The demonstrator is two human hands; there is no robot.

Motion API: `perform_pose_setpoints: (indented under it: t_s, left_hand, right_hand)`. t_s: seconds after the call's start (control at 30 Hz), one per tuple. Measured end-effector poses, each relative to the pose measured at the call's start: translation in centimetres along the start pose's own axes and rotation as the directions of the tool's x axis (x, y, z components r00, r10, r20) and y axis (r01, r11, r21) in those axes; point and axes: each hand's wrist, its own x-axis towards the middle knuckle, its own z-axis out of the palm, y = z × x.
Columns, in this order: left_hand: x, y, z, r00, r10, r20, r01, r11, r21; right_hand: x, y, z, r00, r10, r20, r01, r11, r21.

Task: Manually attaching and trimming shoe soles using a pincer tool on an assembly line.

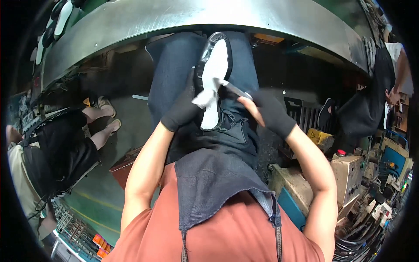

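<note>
A black shoe upper [200, 69] with its white underside [215, 65] turned up lies lengthwise over my lap, toe pointing away from me. My left hand [185, 106], in a black glove, is closed on the shoe's left side. A small whitish piece [202, 99] shows at those fingertips; whether it is a cover or a scrap I cannot tell. My right hand [267, 110], black-gloved with bare fingers showing, grips a slim grey tool [236, 90]. The tool's pale tip meets the underside near its middle, and its kind is blurred.
A curved metal bench edge [200, 16] runs across the far side. More shoes [63, 18] stand at the far left. A seated person [56, 146] is at the left, another person [395, 70] at the right. A machine box with a red button [341, 153] stands by my right arm.
</note>
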Motion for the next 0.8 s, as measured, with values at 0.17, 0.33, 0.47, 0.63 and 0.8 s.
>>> perform_pose_setpoints:
  t_s: [0.17, 0.33, 0.47, 0.63, 0.8]
  left_hand:
    - [2.6, 6.0, 3.3, 0.88, -0.447, -0.159, 0.316, 0.802, -0.507]
    - [3.2, 4.4, 2.6, 0.958, 0.042, -0.282, -0.007, 0.992, 0.124]
    - [2.4, 4.2, 2.6, 0.956, 0.14, -0.257, -0.114, 0.987, 0.115]
    - [0.6, 4.5, 1.9, 0.983, 0.186, -0.009, -0.181, 0.965, 0.191]
    - [-0.8, 4.3, 2.0, 0.979, 0.135, -0.153, -0.109, 0.98, 0.165]
  right_hand:
    - [-4.1, 4.1, 3.3, 0.993, 0.054, -0.103, -0.021, 0.955, 0.296]
    - [-3.7, -1.3, 0.6, 0.984, 0.175, -0.047, -0.122, 0.832, 0.541]
    - [-2.9, -6.8, -3.6, 0.932, -0.229, -0.281, 0.343, 0.809, 0.478]
    - [1.0, -2.4, -0.3, 0.993, -0.08, -0.082, 0.103, 0.936, 0.337]
    - [-5.3, -0.6, 6.2, 0.912, 0.406, 0.048, -0.294, 0.568, 0.769]
